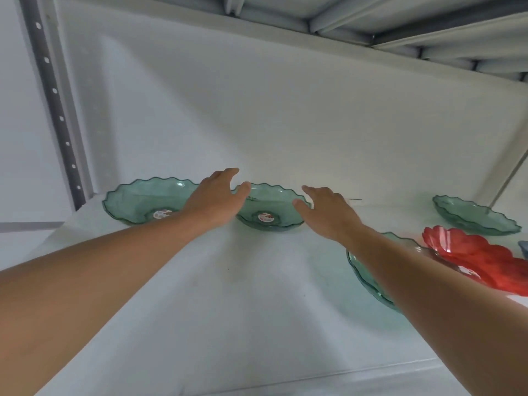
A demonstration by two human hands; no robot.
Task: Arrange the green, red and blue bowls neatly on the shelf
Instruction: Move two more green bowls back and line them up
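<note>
Two green wavy-rimmed bowls stand side by side at the back of the white shelf [228, 295]: the left one [143, 200] and the middle one [271, 208]. My left hand [214, 200] hovers open over the gap between them, its thumb at the middle bowl's left rim. My right hand [328, 212] is open at that bowl's right rim. A third green bowl [368, 281] lies partly under my right forearm. Another green bowl [474, 215] sits at the back right. A red bowl [480, 258] lies at the right, and a sliver of a blue bowl [524, 248] shows at the edge.
A perforated metal upright [54, 104] frames the shelf on the left, and a slanted post [511, 172] stands at the right. The underside of the shelf above [371, 21] runs overhead. A white back wall [257, 110] closes the shelf.
</note>
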